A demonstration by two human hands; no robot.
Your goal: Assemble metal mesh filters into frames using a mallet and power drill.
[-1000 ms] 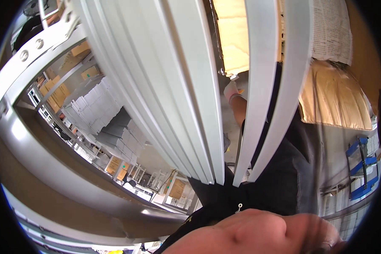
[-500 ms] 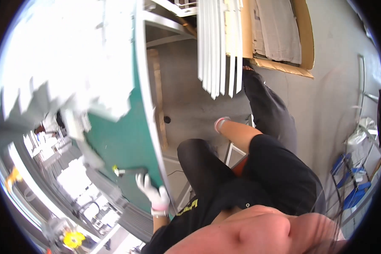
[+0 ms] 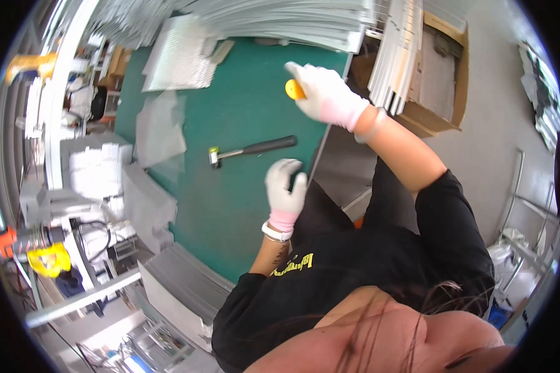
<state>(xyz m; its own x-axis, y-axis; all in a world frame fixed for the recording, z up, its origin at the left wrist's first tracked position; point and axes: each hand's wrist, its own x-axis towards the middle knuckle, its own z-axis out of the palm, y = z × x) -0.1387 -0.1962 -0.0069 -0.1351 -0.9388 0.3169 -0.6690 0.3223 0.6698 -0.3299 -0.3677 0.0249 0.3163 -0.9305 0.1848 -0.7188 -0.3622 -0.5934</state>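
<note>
Now the right hand (image 3: 328,94) is gripping a yellow object (image 3: 294,89). The left hand (image 3: 284,191) is curving its fingers, thumb apart.

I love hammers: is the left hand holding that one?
No, the hammer lies on the green tabletop, apart from the left hand.

Open cardboard box (image 3: 461,74), grey floor (image 3: 491,112), yellow object (image 3: 50,260) at far left

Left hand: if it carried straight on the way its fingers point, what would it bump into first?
Most likely the hammer, at its dark handle, which lies on the green tabletop just ahead of the left hand. The hand's height is unclear, so it might pass above.
</note>
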